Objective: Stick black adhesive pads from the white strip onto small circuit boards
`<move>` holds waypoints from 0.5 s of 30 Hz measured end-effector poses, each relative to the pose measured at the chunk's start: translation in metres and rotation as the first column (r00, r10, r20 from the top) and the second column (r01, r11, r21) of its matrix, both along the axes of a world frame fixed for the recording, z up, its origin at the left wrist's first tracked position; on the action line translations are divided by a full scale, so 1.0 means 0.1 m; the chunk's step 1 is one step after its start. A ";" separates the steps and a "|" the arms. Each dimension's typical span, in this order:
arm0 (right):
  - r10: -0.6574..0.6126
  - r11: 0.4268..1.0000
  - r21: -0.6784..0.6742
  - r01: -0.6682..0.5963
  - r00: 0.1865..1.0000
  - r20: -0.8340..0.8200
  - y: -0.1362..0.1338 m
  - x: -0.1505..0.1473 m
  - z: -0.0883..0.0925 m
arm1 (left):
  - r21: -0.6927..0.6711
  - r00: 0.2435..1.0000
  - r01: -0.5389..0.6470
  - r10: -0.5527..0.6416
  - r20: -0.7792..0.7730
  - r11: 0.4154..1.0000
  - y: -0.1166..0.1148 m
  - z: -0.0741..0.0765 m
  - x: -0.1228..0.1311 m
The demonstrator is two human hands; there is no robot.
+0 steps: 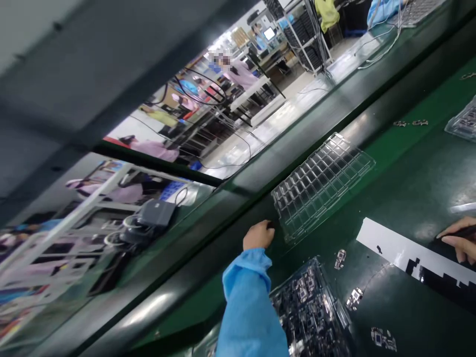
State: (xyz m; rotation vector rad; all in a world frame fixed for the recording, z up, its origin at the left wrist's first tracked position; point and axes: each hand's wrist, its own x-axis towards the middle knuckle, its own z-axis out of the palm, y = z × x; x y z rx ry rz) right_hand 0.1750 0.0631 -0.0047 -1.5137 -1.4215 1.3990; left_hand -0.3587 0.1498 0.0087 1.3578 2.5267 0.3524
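Note:
My left hand [258, 235], in a blue sleeve, reaches forward with its fingers curled at the near left corner of an empty clear compartment tray [323, 178]. That tray lies flat on the dark green bench [405, 188]. My right hand [459, 239] shows only partly at the right edge, fingers closed round a thin dark pen-like tool [464, 231]. It rests beside a white strip with black patches [394, 248]. Just below my left forearm sits a clear tray full of small circuit boards [312, 302].
Loose small boards [340, 259] lie between the full tray and the strip, one loose board [355, 297] nearer. Another clear tray [464, 121] and tiny parts [411, 123] sit at the far right. A raised dark rail [230, 188] borders the bench. Beyond it people in pink work at racks.

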 end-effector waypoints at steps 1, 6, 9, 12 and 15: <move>0.002 1.000 0.000 -0.002 1.000 -0.007 0.00 0.00 0.00 | 0.051 0.999 -0.050 0.051 -0.011 0.997 -0.03 0.03 0.01; 0.012 1.000 -0.012 -0.012 1.000 -0.026 0.01 0.02 0.04 | 0.375 0.969 -0.248 0.233 0.087 0.893 -0.22 0.44 0.17; 0.022 1.000 0.011 -0.022 0.999 -0.027 0.02 0.05 0.05 | 0.546 0.964 -0.263 0.205 0.166 0.795 -0.39 0.87 0.41; 0.036 0.999 0.031 -0.035 0.999 -0.040 0.04 0.07 0.01 | 0.683 0.975 -0.221 0.129 0.183 0.696 -0.66 1.31 0.90; 0.010 0.999 0.049 -0.005 0.994 -0.109 0.09 0.05 -0.02 | 0.811 0.973 -0.124 -0.091 0.213 0.572 -1.01 1.51 1.60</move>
